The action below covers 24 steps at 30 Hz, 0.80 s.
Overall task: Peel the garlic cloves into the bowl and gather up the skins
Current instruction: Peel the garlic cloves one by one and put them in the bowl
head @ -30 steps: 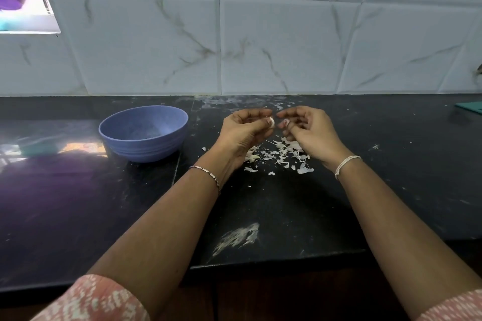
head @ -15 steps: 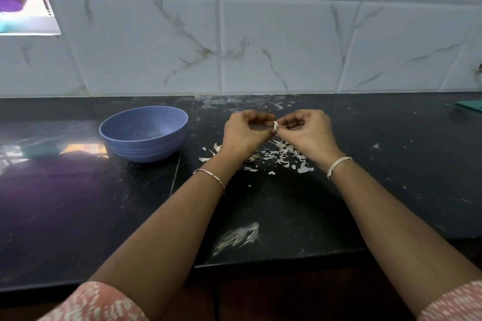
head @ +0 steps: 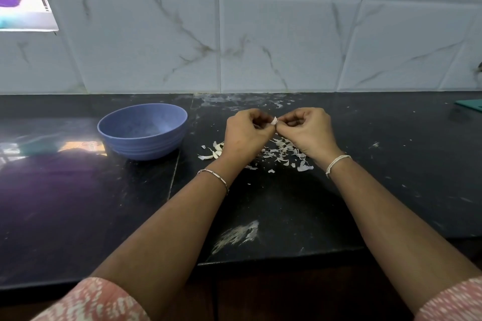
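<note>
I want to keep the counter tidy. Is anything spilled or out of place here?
Yes. Garlic skins lie scattered on the black counter under both hands, not gathered. A whitish smear marks the counter near its front edge. The blue bowl stands upright.

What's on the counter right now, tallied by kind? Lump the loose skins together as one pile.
Blue bowl: 1
Garlic clove, held between the left hand and right hand: 1
Scattered pile of garlic skins: 1
Green item at the far right edge, only partly in view: 1
Total: 4
</note>
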Available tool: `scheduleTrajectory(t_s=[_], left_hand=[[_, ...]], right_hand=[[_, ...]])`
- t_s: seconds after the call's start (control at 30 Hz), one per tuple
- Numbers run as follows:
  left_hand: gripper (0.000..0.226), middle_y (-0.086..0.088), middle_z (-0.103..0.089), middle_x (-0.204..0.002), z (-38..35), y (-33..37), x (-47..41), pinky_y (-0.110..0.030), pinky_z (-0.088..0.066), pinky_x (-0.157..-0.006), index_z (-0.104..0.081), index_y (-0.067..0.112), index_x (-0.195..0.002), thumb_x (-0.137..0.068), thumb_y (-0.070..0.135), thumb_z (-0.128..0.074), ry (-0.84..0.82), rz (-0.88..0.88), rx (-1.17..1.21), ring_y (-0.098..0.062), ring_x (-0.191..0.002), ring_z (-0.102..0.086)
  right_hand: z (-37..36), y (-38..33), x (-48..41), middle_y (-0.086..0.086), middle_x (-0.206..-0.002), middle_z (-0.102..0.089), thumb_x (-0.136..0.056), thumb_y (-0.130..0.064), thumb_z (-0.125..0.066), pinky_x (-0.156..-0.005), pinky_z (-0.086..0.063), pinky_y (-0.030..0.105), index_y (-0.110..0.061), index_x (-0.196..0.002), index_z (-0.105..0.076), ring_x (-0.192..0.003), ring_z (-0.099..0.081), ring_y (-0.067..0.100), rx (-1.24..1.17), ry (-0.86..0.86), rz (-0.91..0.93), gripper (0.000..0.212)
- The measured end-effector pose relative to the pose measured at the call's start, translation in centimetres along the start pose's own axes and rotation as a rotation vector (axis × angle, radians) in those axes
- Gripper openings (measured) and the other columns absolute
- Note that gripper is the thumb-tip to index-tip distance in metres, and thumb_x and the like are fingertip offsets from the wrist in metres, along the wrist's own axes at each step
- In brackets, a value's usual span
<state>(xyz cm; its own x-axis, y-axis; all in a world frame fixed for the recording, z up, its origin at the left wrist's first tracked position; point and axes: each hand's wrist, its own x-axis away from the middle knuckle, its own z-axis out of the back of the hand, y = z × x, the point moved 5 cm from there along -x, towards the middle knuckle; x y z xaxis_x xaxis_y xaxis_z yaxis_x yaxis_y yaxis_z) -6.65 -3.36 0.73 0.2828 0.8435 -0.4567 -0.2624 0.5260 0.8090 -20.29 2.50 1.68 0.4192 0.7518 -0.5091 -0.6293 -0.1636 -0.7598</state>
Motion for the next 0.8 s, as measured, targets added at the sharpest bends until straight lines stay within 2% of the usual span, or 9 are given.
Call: scheduleTrajectory(t_s=[0.17, 0.27, 0.5, 0.67, 0.8], left_hand=[[0.011, 0.006, -0.070, -0.072, 0.0, 0.5, 0.2, -0.019, -0.053, -0.067, -0.077, 0.016, -0.087, -0.082, 0.012, -0.068, -0.014, -0.068, -0.096, -0.009, -0.067, -0.064], [0.012, 0.004, -0.072, -0.078, 0.1, 0.6, 0.2, -0.018, -0.052, -0.070, -0.077, 0.015, -0.090, -0.083, 0.014, -0.069, -0.009, -0.107, -0.126, -0.008, -0.070, -0.065], [0.012, 0.008, -0.068, -0.073, 0.3, 0.8, 0.2, -0.023, -0.054, -0.070, -0.078, 0.015, -0.091, -0.084, 0.016, -0.069, -0.009, -0.130, -0.130, -0.005, -0.067, -0.062], [0.011, 0.009, -0.067, -0.069, 0.3, 0.5, 0.0, -0.032, -0.058, -0.073, -0.074, 0.018, -0.085, -0.085, 0.013, -0.064, -0.007, -0.083, -0.049, -0.014, -0.068, -0.068], [0.010, 0.007, -0.069, -0.076, 0.1, 0.2, -0.2, -0.040, -0.060, -0.075, -0.072, 0.019, -0.086, -0.087, 0.013, -0.064, -0.027, -0.065, -0.017, -0.017, -0.074, -0.069]], right_hand=[[0.1, 0.1, 0.0, -0.005, -0.067, -0.071, -0.074, -0.016, -0.079, -0.068, -0.059, 0.024, -0.019, -0.074, -0.074, -0.067, -0.070, 0.009, 0.026, -0.031, -0.021, 0.005], [0.1, 0.0, 0.1, -0.003, -0.066, -0.071, -0.073, -0.018, -0.078, -0.066, -0.058, 0.023, -0.018, -0.074, -0.075, -0.065, -0.070, 0.010, 0.058, -0.036, -0.014, 0.004], [0.1, -0.2, 0.2, -0.004, -0.065, -0.071, -0.074, -0.018, -0.076, -0.064, -0.055, 0.019, -0.019, -0.072, -0.074, -0.063, -0.068, 0.008, 0.092, -0.045, 0.006, 0.003], [-0.2, 0.6, 0.0, 0.003, -0.065, -0.073, -0.077, -0.012, -0.076, -0.071, -0.062, 0.039, -0.017, -0.069, -0.072, -0.066, -0.073, 0.019, -0.083, -0.074, -0.090, 0.010], [-0.5, 0.8, 0.1, 0.007, -0.069, -0.074, -0.081, -0.009, -0.074, -0.075, -0.061, 0.043, -0.012, -0.073, -0.074, -0.070, -0.073, 0.026, -0.166, -0.089, -0.121, 0.008]])
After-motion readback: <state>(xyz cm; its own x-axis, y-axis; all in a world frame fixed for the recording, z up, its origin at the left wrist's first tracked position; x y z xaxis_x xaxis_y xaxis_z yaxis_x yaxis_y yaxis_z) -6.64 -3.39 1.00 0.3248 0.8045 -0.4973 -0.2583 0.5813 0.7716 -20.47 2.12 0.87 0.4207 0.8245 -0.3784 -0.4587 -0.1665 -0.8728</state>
